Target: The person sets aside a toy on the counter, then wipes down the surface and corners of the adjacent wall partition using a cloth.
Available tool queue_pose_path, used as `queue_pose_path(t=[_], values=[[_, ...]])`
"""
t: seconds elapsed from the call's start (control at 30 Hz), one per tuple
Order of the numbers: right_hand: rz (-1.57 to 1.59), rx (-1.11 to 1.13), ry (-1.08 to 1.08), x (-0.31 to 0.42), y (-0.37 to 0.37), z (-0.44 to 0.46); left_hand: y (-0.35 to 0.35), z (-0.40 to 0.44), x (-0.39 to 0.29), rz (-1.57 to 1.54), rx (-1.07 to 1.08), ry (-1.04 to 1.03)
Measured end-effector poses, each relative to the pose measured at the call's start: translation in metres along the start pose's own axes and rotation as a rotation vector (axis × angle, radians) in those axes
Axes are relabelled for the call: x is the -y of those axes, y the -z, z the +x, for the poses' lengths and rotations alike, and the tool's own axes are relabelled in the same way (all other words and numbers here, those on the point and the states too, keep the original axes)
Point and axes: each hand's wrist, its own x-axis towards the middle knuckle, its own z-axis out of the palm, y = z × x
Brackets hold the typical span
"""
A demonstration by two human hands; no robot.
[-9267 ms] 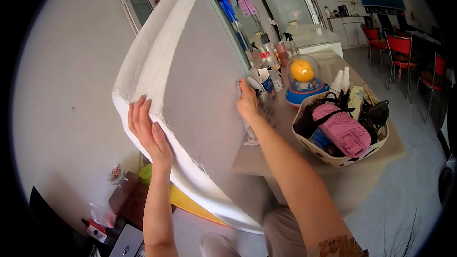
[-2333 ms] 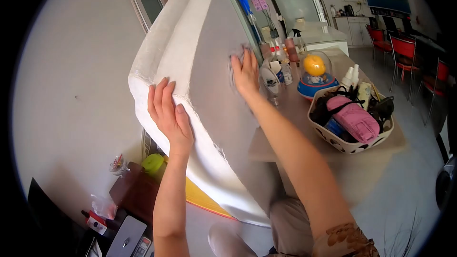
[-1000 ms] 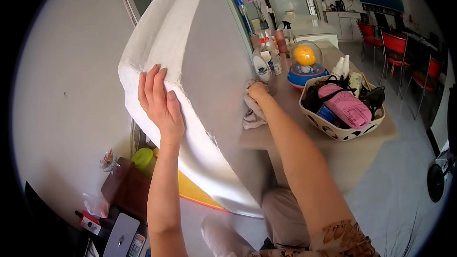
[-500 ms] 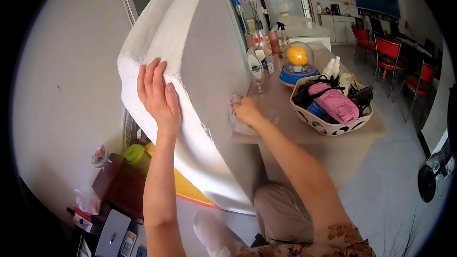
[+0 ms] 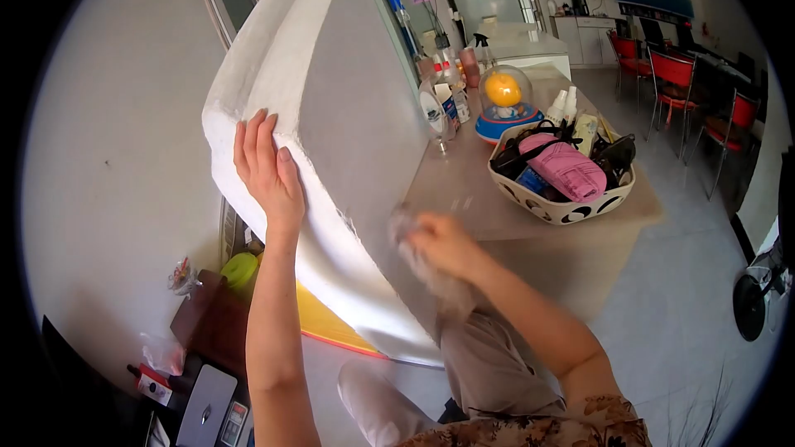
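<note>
My left hand (image 5: 268, 174) lies with its fingers stretched out over the edge of a large white moulded frame (image 5: 257, 91). A flat grey panel (image 5: 364, 91) adjoins the frame on its right. In my right hand (image 5: 447, 244) is a bunched greyish cloth (image 5: 422, 269), blurred by motion. The cloth hangs down beside the lower part of the panel, above my right leg. Whether it touches the panel I cannot tell.
Right of the panel, a beige tabletop (image 5: 451, 190) holds a basket (image 5: 563, 211) with a pink case (image 5: 563, 167), a domed toy (image 5: 507, 103) and several bottles. Red chairs (image 5: 672, 74) stand farther back. A silver device (image 5: 207, 406) sits at lower left.
My right hand has moved down and towards me with the cloth, away from its spot near the tabletop's edge. My left hand keeps its place on the white frame. The view has shifted slightly.
</note>
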Motion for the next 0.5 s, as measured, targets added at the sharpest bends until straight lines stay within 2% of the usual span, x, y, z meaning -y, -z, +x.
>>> queue_pose_path(t=[0.1,0.2,0.3,0.4,0.5], values=[[-0.023,-0.236,0.042,-0.01,0.026,0.048,-0.002,0.0,0.0,0.0,-0.006,0.003],[-0.284,-0.521,0.248,-0.041,0.019,0.1,-0.002,-0.001,0.0,0.012,0.0,0.003],[-0.39,-0.295,-0.048,-0.044,0.007,0.124,-0.001,-0.001,0.002,0.037,0.023,-0.003],[-0.454,-0.016,-0.216,-0.043,-0.002,0.127,-0.003,-0.001,0.002,0.024,0.012,-0.007],[-0.235,0.061,-0.108,-0.037,-0.011,0.086,-0.005,-0.002,0.002,0.011,-0.023,-0.004]])
